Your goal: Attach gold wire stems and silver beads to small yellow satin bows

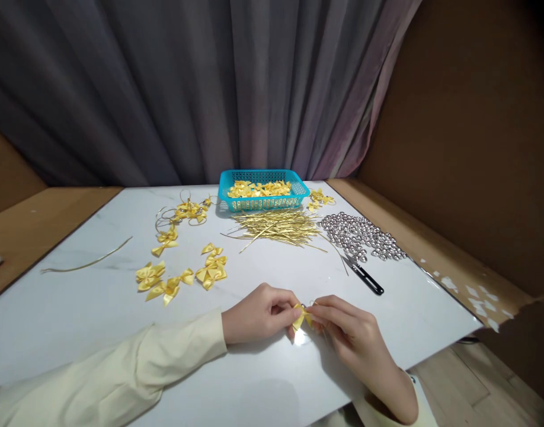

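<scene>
Near the front of the white table, my left hand point(262, 314) pinches a yellow satin bow point(300, 319) between thumb and forefinger. A small shiny bead shows at the top of the bow. My right hand point(357, 333) is closed at the bow's right side, its fingertips on a thin gold cord point(314, 303) that makes a small loop there. The cord's ends are mostly hidden by the fingers. Several loose yellow bows point(169, 287) lie left of my hands, and black-handled thread snips point(365, 277) lie beyond my right hand.
A blue plastic basket point(225, 191) of yellow bows stands at the back. Before it lies a pile of gold cords point(276, 228), with silver beads point(361, 234) to the right. Bows with looped cords point(189, 210) lie back left; one single cord point(92, 261) lies far left.
</scene>
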A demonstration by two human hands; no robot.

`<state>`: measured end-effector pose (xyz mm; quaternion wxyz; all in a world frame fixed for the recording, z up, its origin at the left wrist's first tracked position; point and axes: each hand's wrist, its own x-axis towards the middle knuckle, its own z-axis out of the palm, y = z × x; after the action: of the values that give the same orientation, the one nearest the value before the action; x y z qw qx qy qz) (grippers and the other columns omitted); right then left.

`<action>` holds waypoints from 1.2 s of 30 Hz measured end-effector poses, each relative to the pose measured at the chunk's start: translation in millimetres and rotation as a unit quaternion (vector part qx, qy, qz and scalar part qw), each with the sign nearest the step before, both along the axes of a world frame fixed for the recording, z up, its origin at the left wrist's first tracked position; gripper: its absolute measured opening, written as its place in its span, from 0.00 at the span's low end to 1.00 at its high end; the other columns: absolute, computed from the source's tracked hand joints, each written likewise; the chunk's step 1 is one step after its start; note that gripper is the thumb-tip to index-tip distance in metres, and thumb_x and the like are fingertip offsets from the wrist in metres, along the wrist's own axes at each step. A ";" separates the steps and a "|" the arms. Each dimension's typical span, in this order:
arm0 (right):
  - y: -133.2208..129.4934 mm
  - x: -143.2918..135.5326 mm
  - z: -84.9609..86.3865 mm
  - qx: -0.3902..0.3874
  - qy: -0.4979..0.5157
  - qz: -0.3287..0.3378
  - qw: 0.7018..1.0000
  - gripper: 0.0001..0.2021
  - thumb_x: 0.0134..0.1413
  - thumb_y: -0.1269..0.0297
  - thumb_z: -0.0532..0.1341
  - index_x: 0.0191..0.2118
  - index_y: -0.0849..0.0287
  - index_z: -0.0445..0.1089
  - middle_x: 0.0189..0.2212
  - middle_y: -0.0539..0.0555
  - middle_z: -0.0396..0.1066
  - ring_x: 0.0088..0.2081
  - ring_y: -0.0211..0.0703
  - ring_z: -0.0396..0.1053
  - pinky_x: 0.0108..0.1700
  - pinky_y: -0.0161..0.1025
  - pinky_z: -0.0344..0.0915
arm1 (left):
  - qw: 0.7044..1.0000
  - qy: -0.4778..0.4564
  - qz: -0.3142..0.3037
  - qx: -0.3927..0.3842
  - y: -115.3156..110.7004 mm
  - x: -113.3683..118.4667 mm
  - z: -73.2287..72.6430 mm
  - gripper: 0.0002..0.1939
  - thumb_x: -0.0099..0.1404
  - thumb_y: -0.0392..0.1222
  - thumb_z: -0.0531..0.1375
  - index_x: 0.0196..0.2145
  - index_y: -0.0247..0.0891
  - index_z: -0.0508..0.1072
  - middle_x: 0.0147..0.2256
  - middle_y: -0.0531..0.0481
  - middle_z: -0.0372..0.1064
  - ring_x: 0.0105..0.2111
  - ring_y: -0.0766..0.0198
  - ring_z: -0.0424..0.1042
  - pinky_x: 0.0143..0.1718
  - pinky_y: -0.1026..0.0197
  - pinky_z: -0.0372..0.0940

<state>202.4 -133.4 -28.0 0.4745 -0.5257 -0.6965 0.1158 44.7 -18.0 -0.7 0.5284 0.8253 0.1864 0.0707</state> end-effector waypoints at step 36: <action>-1.9 -3.5 13.4 -0.090 -0.004 -0.040 0.995 0.08 0.52 0.74 0.56 0.37 0.65 0.71 0.35 0.58 0.69 0.29 0.37 0.69 0.33 0.33 0.67 | 0.995 -0.017 -0.007 0.102 -1.2 0.8 -2.4 0.10 0.61 0.35 0.51 0.26 0.31 0.70 0.19 0.47 0.72 0.19 0.69 0.67 0.21 0.70 0.58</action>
<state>198.9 -135.3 -14.5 0.4263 -0.5943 -0.6637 0.1567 45.6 -19.2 -3.1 0.4447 0.8749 0.1636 0.0999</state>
